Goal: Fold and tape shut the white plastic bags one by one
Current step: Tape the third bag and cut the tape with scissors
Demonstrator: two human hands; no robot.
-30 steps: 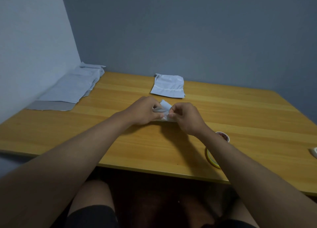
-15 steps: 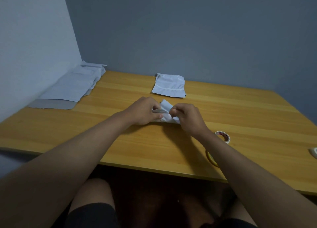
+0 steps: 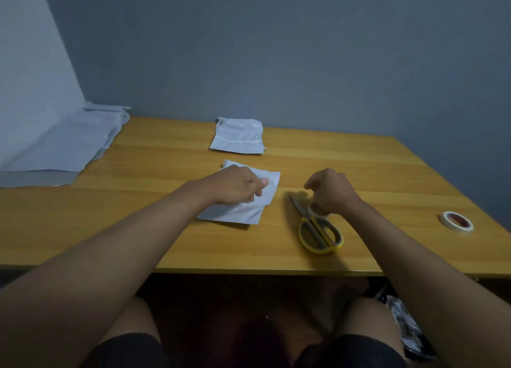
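A folded white plastic bag [image 3: 260, 210] lies on the wooden table [image 3: 166, 235] in front of me. My left hand [image 3: 235, 186] rests on its upper part, fingers curled and thumb pinching the folded layers. To the right, my right hand [image 3: 330, 192] hovers over the yellow-handled scissors [image 3: 318, 233], and its curled fingers grip a small white tape roll [image 3: 313, 209] right above the blades. A second folded white bag [image 3: 237, 139] lies farther back near the wall. A stack of flat white bags [image 3: 66, 146] sits in the far left corner.
Another tape roll [image 3: 456, 221] lies near the table's right edge. Grey walls close the table off at the back and left. My knees are under the front edge, and dark clutter lies on the floor at the lower right.
My right hand let go of the bag and moved right to the tape roll by the scissors. The bag now lies flat under my left hand alone.
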